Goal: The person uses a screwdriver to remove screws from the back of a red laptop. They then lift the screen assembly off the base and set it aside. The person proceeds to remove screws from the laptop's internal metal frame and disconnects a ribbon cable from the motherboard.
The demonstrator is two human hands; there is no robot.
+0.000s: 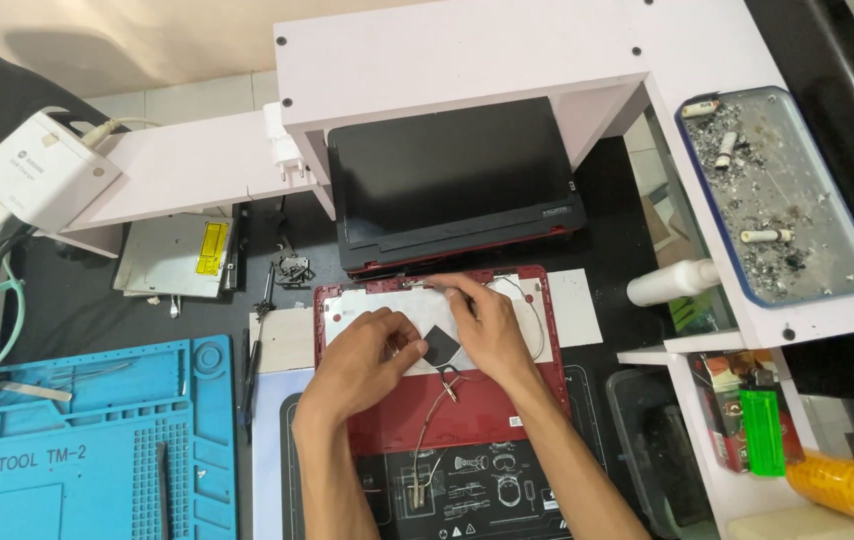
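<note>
Head view, only one we had. We saw both hands on a red laptop lid shell (467, 400) lying flat on the dark mat, in front of a black screen panel (452, 180) that leaned under the white shelf (467, 45). The left hand (362, 360) sat curled, fingers pressed down on the silvery inner lining beside a small black square patch (440, 346); whether it pinched anything, we could not tell. The right hand (487, 325) reached to the shell's top edge, fingertips drawn together on a thin cable (527, 300) that looped to the right. More thin wires (434, 420) trailed down the red shell toward us.

Containers: a clear tray (852, 215) on the right shelf held cigarette butts and grey ash bits scattered across it. A white bottle (672, 282) lay on its side just left of that tray. A dark bin (662, 450) stood lower right, contents too dim to tell. A green lighter (762, 432) lay on a packet nearby.

Left: a blue repair mat (87, 440) with a few tools in its trays, a silver drive (177, 257) above it, a white adapter (45, 170) with cables.
</note>
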